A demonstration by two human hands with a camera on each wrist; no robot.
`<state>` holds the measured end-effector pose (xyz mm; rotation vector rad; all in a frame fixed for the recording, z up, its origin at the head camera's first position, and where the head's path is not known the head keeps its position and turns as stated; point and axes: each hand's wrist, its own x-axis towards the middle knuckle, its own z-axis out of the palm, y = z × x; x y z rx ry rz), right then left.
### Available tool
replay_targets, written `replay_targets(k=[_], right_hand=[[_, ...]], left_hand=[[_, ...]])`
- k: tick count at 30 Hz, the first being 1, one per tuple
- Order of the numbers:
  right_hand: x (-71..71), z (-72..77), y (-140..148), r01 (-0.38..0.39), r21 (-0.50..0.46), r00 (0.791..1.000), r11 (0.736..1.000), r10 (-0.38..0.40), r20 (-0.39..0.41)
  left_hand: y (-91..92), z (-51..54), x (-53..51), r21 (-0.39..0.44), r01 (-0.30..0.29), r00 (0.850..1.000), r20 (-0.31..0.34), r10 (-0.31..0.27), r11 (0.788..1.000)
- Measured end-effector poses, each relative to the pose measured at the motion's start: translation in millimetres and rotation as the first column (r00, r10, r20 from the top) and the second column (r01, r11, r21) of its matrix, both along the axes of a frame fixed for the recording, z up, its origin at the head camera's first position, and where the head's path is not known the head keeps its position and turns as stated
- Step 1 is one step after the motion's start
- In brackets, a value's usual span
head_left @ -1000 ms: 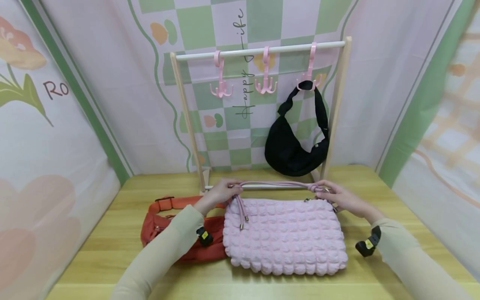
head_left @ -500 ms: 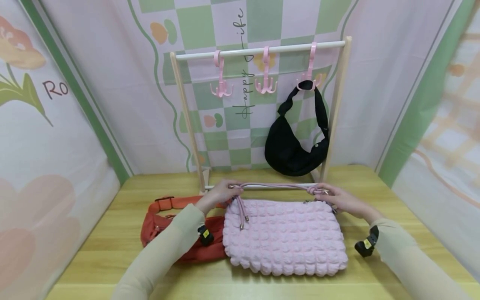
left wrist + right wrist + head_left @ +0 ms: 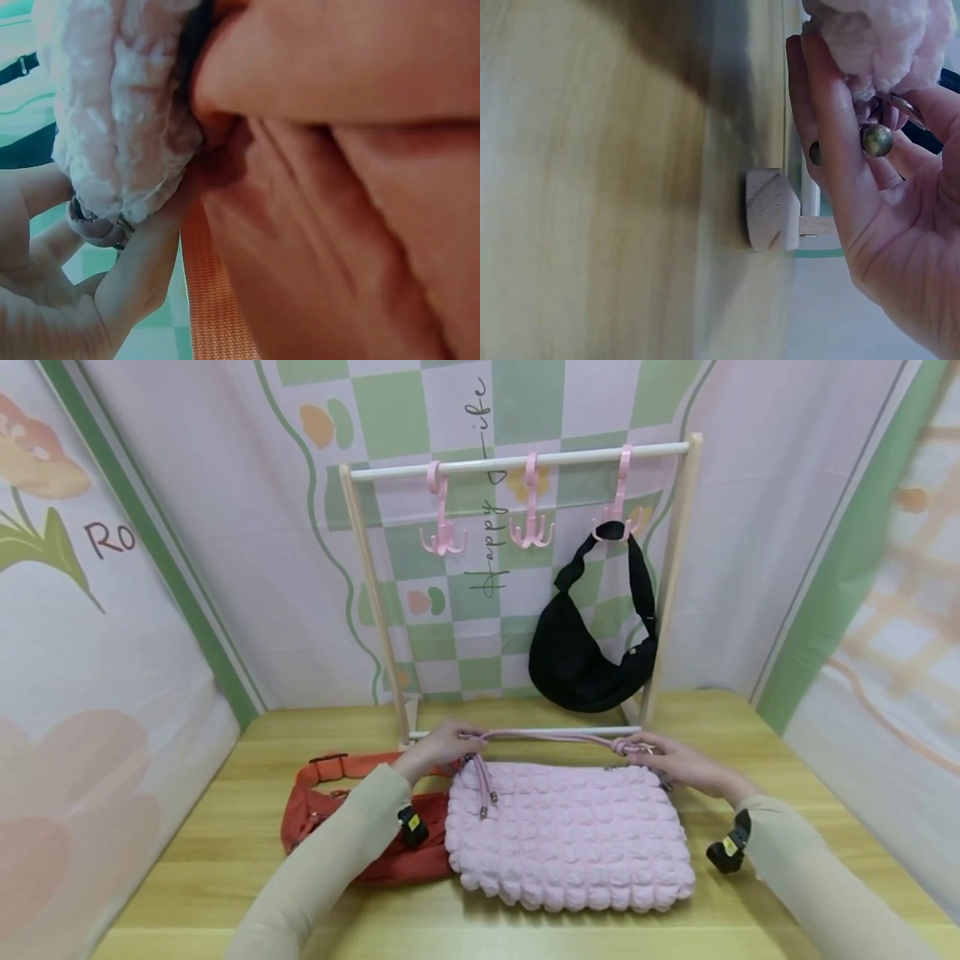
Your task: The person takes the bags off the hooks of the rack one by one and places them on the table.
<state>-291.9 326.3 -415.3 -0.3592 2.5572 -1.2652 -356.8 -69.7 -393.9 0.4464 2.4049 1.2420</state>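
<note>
A pink puffy handbag (image 3: 570, 839) lies on the table, its cord strap (image 3: 547, 734) stretched along the top. My left hand (image 3: 444, 747) pinches the strap at the bag's left end, where two metal-tipped cord tails hang down. In the left wrist view, the fingers (image 3: 142, 262) curl about the bag's corner and ring. At the other end my right hand (image 3: 686, 764) holds the knotted part of the strap. The right wrist view shows a metal cord tip (image 3: 876, 139) between its fingers. A red-orange waist bag (image 3: 408, 856) lies partly under my left forearm, against the pink handbag.
Behind the bags stands a rack with wooden sides and a white top bar (image 3: 495, 463). Pink hooks (image 3: 532, 514) hang from the bar; a black shoulder bag (image 3: 581, 652) hangs on the right one. Fabric walls enclose the wooden table (image 3: 202, 868).
The right hand has lowered slightly and shifted a little left with its end of the strap. The strap and the handbag's top edge have sunk slightly. My left hand keeps its hold.
</note>
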Motion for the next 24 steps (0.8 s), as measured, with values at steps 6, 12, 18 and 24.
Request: replay_targets(k=[6,12,18,24], right_hand=[[-0.7,-4.1,0.9,0.016,0.004,1.0,1.0,-0.016,0.022],[-0.5,-6.5,2.5,0.004,0.029,1.0,1.0,-0.004,0.003],[-0.3,-7.7,1.0,-0.005,0.012,1.0,1.0,0.005,0.006],[0.3,-7.6,-0.3,-0.024,0.029,1.0,0.999,0.025,-0.015]], left_hand=[[-1.4,-1.5,-2.5,-0.019,0.037,0.999,0.031,-0.036,0.999],[-1.4,-2.1,-6.7,-0.051,0.072,0.997,0.041,-0.07,0.996],[-1.3,-1.9,-9.3,-0.084,0.097,0.995,0.028,-0.095,0.992],[0.4,-1.1,-9.1,-0.1,0.105,0.994,0.024,-0.103,0.989]])
